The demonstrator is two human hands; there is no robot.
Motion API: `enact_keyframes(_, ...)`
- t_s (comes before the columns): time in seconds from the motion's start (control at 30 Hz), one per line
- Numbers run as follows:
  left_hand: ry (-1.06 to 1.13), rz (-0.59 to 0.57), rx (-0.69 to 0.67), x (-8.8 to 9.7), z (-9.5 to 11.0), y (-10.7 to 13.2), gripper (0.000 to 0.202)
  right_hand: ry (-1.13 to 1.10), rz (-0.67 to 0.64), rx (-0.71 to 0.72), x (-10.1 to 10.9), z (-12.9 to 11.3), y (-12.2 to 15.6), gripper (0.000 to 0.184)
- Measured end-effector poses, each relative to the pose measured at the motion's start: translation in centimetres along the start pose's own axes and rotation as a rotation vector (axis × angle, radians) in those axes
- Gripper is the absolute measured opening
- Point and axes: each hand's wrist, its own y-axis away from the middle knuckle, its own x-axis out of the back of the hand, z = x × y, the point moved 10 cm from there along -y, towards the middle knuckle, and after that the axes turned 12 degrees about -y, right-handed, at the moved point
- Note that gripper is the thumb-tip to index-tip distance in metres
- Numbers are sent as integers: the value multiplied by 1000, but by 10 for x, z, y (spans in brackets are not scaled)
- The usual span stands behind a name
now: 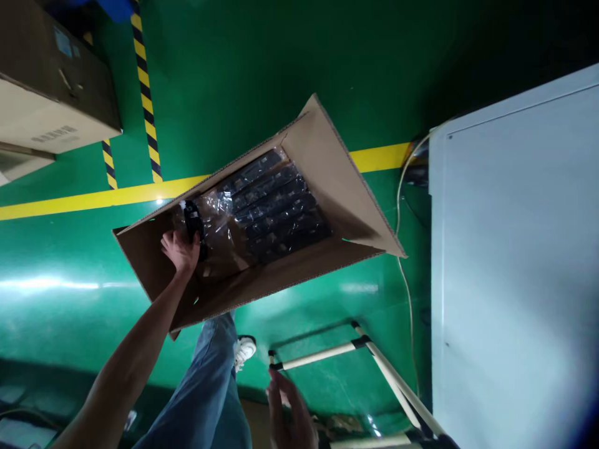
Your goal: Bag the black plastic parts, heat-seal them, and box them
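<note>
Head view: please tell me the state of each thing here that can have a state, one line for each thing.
Cardboard box: open, flaps spread, on the floor.
Plastic bag: inside the box, opened at the near end.
Black parts: packed in rows inside the bag.
Black piece: gripped by the left hand.
Right hand: empty, fingers open, away from the box.
Second carton: closed.

We see an open cardboard box mid-frame on the floor, flaps out; plastic-wrapped black parts stacked inside.
</note>
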Motion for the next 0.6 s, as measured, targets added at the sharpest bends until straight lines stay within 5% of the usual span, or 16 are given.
enact_keyframes(0.13, 39, 135, -218, 87, 23, 31, 38, 0, -119, 302, -34, -104, -56, 43)
enact_keyframes(0.27, 162, 230, -468, 182, 51, 76, 37, -13, -158, 506, -50, -209, -79, 86)
enact_keyframes(0.33, 299, 176, -517, 220, 63, 94, 35, -45, -196, 582, -46, -256, -73, 88)
enact_keyframes(0.47, 691, -116, -483, 264, 81, 122, 39, -138, -183, 692, 0, -327, -26, 26)
enact_keyframes(0.6, 987, -357, -436, 285, 105, 159, 50, -120, 9, 746, 74, -368, 48, 13)
